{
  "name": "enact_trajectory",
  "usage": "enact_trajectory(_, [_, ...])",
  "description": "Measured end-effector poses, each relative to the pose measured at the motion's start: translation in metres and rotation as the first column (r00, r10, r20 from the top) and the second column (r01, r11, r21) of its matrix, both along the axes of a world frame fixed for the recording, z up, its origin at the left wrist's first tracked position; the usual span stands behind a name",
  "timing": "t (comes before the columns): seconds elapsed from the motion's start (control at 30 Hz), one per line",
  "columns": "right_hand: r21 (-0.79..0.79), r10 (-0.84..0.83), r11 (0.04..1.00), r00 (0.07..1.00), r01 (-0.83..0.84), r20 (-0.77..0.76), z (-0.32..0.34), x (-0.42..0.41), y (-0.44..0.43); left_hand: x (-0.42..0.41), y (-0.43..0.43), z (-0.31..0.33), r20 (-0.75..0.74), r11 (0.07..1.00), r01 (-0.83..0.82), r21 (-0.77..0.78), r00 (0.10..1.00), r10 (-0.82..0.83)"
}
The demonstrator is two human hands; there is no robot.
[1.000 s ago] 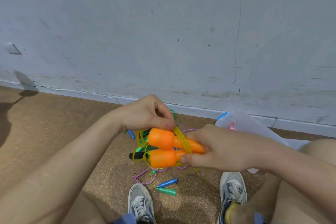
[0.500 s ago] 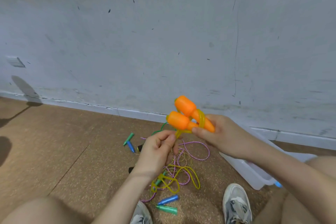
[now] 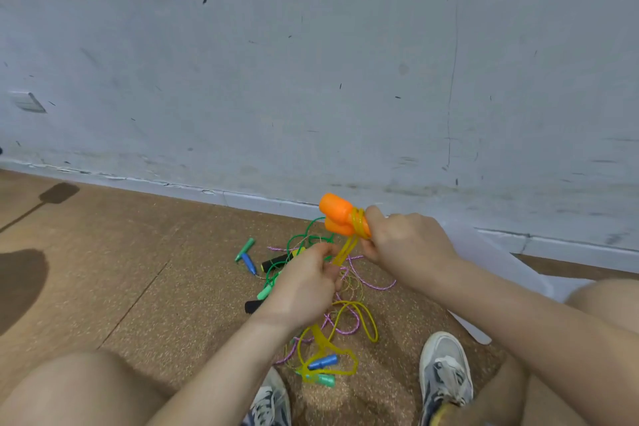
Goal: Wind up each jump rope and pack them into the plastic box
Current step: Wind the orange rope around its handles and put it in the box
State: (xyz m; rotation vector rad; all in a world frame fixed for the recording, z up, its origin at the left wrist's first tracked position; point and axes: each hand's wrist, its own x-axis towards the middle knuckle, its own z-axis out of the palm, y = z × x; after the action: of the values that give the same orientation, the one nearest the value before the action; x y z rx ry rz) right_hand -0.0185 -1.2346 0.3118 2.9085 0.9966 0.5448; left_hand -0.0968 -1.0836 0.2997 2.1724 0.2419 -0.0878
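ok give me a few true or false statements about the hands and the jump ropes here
1. The right hand holds two orange plastic handles together. True.
2. The left hand rests empty on the brown speckled floor. False: the left hand grips the yellow plastic cord just below the handles.
3. Yellow cord is looped round the orange handles. True.
4. Every other rope sits in the translucent plastic box. False: a tangle of green and purple ropes lies on the floor, outside the box.
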Motion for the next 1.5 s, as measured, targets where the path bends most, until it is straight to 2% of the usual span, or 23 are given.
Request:
enact_trajectory(0.03, [-0.033,0.0,0.999,1.0,0.0,0.008,-0.001,0.0,0.001,-0.002,0.0,0.002,0.047,0.964,0.072,0.256,0.995,-0.087])
enact_trajectory(0.07, [-0.067,0.01,0.998,1.0,-0.011,-0.008,-0.001,-0.002,0.002,-0.006,0.0,0.006,0.06,0.859,0.121,0.497,0.983,-0.173])
enact_trajectory(0.1, [-0.09,0.033,0.995,0.999,-0.036,-0.037,-0.001,-0.005,0.002,-0.01,0.0,0.009,0.088,0.74,0.131,0.66,0.964,-0.249])
enact_trajectory(0.17, [-0.119,0.038,0.991,0.99,-0.054,-0.133,0.0,-0.009,0.003,-0.016,0.001,0.019,0.082,0.497,0.14,0.856,0.913,-0.4])
enact_trajectory(0.2, [-0.133,0.037,0.989,0.97,-0.071,-0.241,0.003,-0.01,0.003,-0.016,0.004,0.021,0.032,0.38,0.161,0.911,0.89,-0.454])
enact_trajectory(0.23, [-0.169,0.021,0.982,0.935,-0.086,-0.355,0.007,-0.012,0.004,-0.016,0.009,0.022,0.0,0.309,0.177,0.934,0.867,-0.498])
enact_trajectory(0.3, [-0.272,-0.003,0.95,0.871,-0.15,-0.491,0.017,-0.016,0.007,-0.013,0.022,0.02,0.054,0.297,0.148,0.943,0.814,-0.578])
enact_trajectory(0.4, [-0.374,-0.036,0.894,0.792,-0.247,-0.609,0.028,-0.018,0.007,-0.012,0.033,0.021,0.187,0.402,0.146,0.904,0.711,-0.678])
enact_trajectory(0.47, [-0.349,-0.012,0.886,0.738,-0.305,-0.675,0.032,-0.017,0.006,-0.01,0.035,0.02,0.256,0.449,0.142,0.882,0.655,-0.711])
enact_trajectory(0.57, [-0.301,-0.015,0.884,0.62,-0.359,-0.785,0.038,-0.017,0.005,-0.002,0.038,0.022,0.261,0.471,0.213,0.856,0.608,-0.749])
enact_trajectory(0.7, [-0.211,-0.053,0.911,0.408,-0.354,-0.911,0.047,-0.019,0.002,0.001,0.036,0.031,0.199,0.587,0.414,0.696,0.674,-0.711])
enact_trajectory(0.83, [-0.147,-0.059,0.947,0.293,-0.287,-0.954,0.057,-0.021,-0.001,0.004,0.037,0.036,0.256,0.682,0.424,0.596,0.705,-0.662])
enact_trajectory(0.9, [-0.118,-0.049,0.956,0.25,-0.269,-0.967,0.063,-0.02,-0.003,0.007,0.036,0.04,0.269,0.765,0.429,0.481,0.758,-0.594])
enact_trajectory(0.97, [-0.073,-0.029,0.962,0.171,-0.262,-0.985,0.069,-0.018,-0.006,0.009,0.036,0.043,0.216,0.877,0.41,0.252,0.859,-0.464])
enact_trajectory(1.03, [0.019,0.033,0.968,0.052,-0.249,-0.998,0.072,-0.014,-0.009,0.011,0.036,0.045,0.149,0.936,0.351,-0.006,0.926,-0.347])
enact_trajectory(1.1, [0.153,0.146,0.965,-0.051,-0.214,-0.988,0.071,-0.01,-0.012,0.015,0.037,0.043,0.103,0.926,0.282,-0.25,0.959,-0.264])
enact_trajectory(1.17, [0.312,0.295,0.937,-0.119,-0.158,-0.948,0.065,-0.007,-0.013,0.017,0.036,0.034,0.039,0.836,0.192,-0.514,0.979,-0.2])
enact_trajectory(1.23, [0.434,0.425,0.896,-0.106,-0.088,-0.899,0.058,-0.004,-0.011,0.018,0.033,0.021,-0.059,0.721,0.036,-0.692,0.993,-0.106])
enact_trajectory(1.37, [0.532,0.521,0.842,0.12,0.091,-0.845,0.047,0.005,-0.006,0.015,0.021,-0.003,-0.056,0.621,-0.103,-0.777,0.994,0.095])
enact_trajectory(1.43, [0.575,0.545,0.805,0.199,0.146,-0.814,0.043,0.009,-0.004,0.016,0.012,-0.007,-0.049,0.605,-0.138,-0.784,0.986,0.161])
enact_trajectory(1.5, [0.6,0.546,0.777,0.27,0.192,-0.793,0.041,0.011,0.0,0.02,0.008,-0.007,-0.036,0.651,-0.169,-0.74,0.976,0.213])
